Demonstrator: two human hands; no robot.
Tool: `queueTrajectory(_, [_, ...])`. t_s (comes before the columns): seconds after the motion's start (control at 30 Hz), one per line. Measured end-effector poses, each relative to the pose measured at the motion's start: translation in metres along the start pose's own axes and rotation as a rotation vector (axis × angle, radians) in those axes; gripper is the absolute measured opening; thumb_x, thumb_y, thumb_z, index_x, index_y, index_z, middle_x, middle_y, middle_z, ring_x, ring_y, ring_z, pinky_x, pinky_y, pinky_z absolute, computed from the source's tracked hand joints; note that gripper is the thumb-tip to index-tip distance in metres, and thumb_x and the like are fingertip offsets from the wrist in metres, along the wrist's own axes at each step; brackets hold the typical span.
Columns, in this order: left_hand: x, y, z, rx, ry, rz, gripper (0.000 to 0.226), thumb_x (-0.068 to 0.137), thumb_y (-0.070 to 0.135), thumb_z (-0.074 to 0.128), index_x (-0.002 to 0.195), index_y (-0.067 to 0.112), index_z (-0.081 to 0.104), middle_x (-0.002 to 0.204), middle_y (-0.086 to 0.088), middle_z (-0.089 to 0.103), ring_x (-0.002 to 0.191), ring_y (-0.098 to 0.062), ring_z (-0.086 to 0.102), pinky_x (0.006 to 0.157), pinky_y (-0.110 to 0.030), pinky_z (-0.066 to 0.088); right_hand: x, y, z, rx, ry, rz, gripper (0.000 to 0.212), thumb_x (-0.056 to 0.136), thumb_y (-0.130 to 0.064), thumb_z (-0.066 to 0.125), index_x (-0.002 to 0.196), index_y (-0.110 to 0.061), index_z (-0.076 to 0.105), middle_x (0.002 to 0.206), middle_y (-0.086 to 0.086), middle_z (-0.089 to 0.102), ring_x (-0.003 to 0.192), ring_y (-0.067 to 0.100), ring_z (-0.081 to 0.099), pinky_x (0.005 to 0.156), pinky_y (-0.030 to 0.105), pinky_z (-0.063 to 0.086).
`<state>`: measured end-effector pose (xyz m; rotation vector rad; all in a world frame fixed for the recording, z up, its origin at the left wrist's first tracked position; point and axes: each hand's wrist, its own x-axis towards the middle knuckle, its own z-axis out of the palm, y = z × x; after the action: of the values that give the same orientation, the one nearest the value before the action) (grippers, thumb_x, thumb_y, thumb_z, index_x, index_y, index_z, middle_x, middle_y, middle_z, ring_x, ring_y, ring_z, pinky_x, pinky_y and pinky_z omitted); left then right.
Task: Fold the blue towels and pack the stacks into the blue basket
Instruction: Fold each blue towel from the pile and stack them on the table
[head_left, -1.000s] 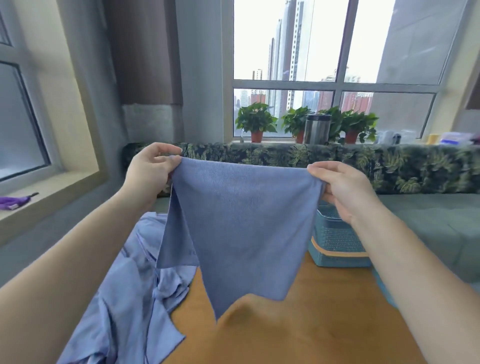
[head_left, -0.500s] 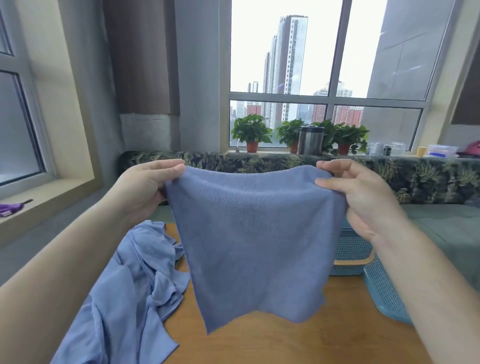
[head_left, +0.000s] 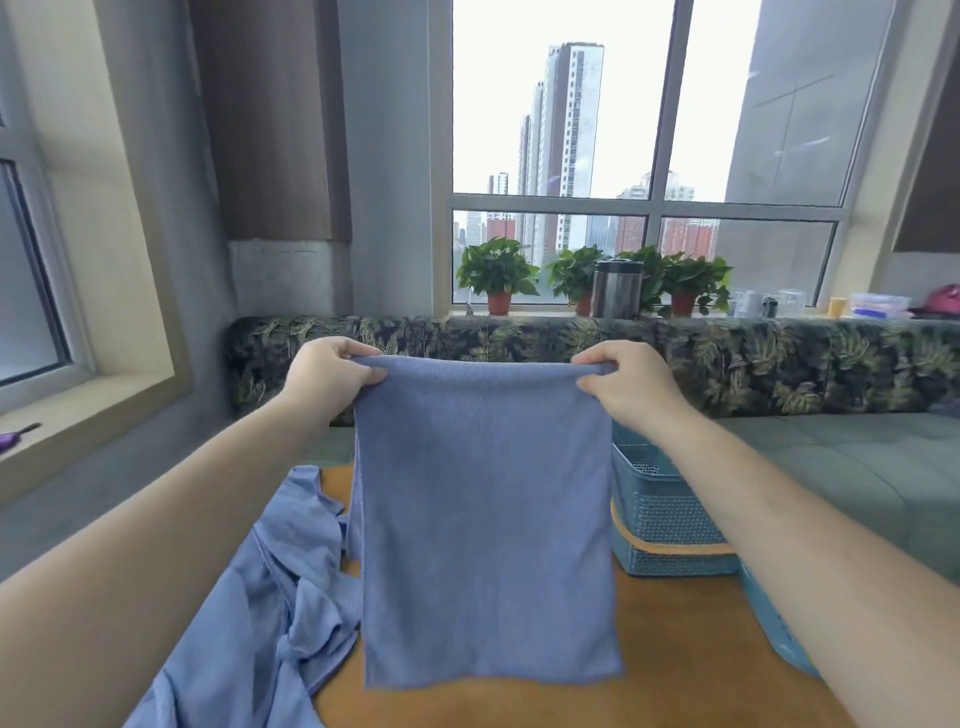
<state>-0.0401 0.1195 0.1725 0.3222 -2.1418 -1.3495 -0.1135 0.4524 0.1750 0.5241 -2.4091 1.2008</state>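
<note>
Corner room with tall windows and city towers outside. The far sill holds potted green plants and a steel canister. Below the sill runs a leaf-print sofa back. The work surface is an orange-brown wooden table.

Held up over the table is one plain blue microfibre towel. It hangs straight down as a tall rectangle. Cannot tell whether its lower hem touches the tabletop.

The left hand pinches the top left corner, thumb and fingers closed on the cloth. The right hand pinches the top right corner the same way. The top edge is pulled taut between them and looks rounded, and a second layer peeks out along the left side. The cloth is probably doubled over. Lifting it by the corners lets its own weight flatten it and square the edges, which is likely why it is held aloft and not laid down.

Left of it, a rumpled heap of unfolded blue towels lies on the table and runs out of frame at the bottom, within reach of the left hand.

To the right, partly behind the right forearm, stands the perforated blue plastic basket with a tan band. It is close enough for packing, but its inside is mostly hidden.

No folded stacks in sight, so the task looks to be at an early stage.
</note>
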Motion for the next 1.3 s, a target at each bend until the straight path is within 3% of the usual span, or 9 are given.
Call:
queueTrajectory(0.23, [0.017,-0.006,-0.001,0.139,0.065,0.209,0.011,0.085,0.018,0.077,0.079,0.023,0.07,0.071,0.0,0.064,0.058,-0.017,0.053,0.058,-0.026,0.04,0.004,0.008,0.003,-0.038,0.062,-0.109,0.021,0.097,-0.018,0.055,0.089,-0.035,0.065,0.094,-0.006,0.067,0.097,0.02,0.059,0.078,0.041,0.054])
queueTrajectory(0.33, [-0.007,-0.036,0.006,0.164,0.056,0.184,0.013,0.089,0.021,0.071,0.082,0.029,0.064,0.08,0.009,0.066,0.069,-0.007,0.057,0.06,-0.026,0.041,-0.025,0.027,0.009,-0.129,0.007,-0.114,0.014,0.1,-0.029,0.055,0.09,-0.039,0.06,0.088,-0.013,0.065,0.084,0.013,0.06,0.074,0.041,0.054])
queueTrajectory(0.4, [-0.03,-0.067,0.012,0.129,0.027,0.139,0.017,0.091,0.018,0.067,0.082,0.03,0.061,0.071,0.013,0.064,0.061,-0.001,0.053,0.057,-0.023,0.042,-0.05,0.047,0.018,-0.183,-0.04,-0.11,0.01,0.099,-0.032,0.058,0.092,-0.038,0.061,0.089,-0.013,0.066,0.085,0.015,0.061,0.075,0.041,0.052])
queueTrajectory(0.53, [-0.09,-0.137,0.033,0.051,-0.063,-0.034,0.013,0.095,0.017,0.066,0.087,0.027,0.063,0.076,-0.003,0.068,0.067,-0.015,0.059,0.064,-0.033,0.049,-0.115,0.096,0.05,-0.104,-0.129,0.037,0.014,0.096,-0.026,0.064,0.084,-0.034,0.062,0.06,-0.008,0.064,0.057,0.009,0.062,0.059,0.026,0.045])
queueTrajectory(0.6, [-0.126,-0.169,0.046,0.026,-0.051,-0.125,0.008,0.094,0.023,0.068,0.088,0.028,0.066,0.078,0.003,0.07,0.062,-0.004,0.06,0.057,-0.02,0.047,-0.152,0.121,0.071,-0.038,-0.173,0.148,0.016,0.097,-0.026,0.065,0.082,-0.031,0.062,0.054,-0.005,0.065,0.049,0.009,0.063,0.055,0.023,0.043])
queueTrajectory(0.67, [-0.159,-0.198,0.06,0.006,-0.031,-0.204,0.005,0.093,0.024,0.07,0.09,0.023,0.066,0.081,0.003,0.069,0.062,-0.001,0.06,0.051,-0.013,0.044,-0.187,0.146,0.09,0.018,-0.207,0.251,0.016,0.099,-0.033,0.063,0.083,-0.03,0.06,0.053,0.0,0.066,0.051,0.012,0.065,0.059,0.033,0.046])
queueTrajectory(0.77, [-0.19,-0.23,0.069,0.027,-0.056,-0.252,0.009,0.093,0.028,0.071,0.092,0.021,0.065,0.091,0.003,0.07,0.086,-0.009,0.064,0.067,-0.019,0.044,-0.225,0.175,0.106,0.082,-0.218,0.354,0.022,0.099,-0.044,0.06,0.085,-0.027,0.059,0.056,0.003,0.068,0.057,0.013,0.067,0.068,0.04,0.052])
queueTrajectory(0.97, [-0.195,-0.243,0.063,0.119,-0.085,-0.16,0.012,0.093,0.037,0.069,0.087,0.032,0.061,0.088,0.013,0.069,0.08,0.01,0.061,0.062,-0.006,0.041,-0.24,0.19,0.113,0.128,-0.127,0.306,0.021,0.098,-0.041,0.064,0.085,-0.025,0.062,0.059,0.002,0.063,0.054,0.01,0.062,0.056,0.023,0.045])
queueTrajectory(1.3, [-0.201,-0.243,0.063,0.138,-0.084,-0.135,0.016,0.096,0.041,0.063,0.088,0.028,0.062,0.078,0.011,0.068,0.077,0.009,0.061,0.06,-0.003,0.039,-0.239,0.198,0.12,0.081,-0.111,0.265,0.024,0.097,-0.054,0.055,0.084,-0.033,0.057,0.067,0.007,0.06,0.062,0.031,0.058,0.059,0.045,0.047])
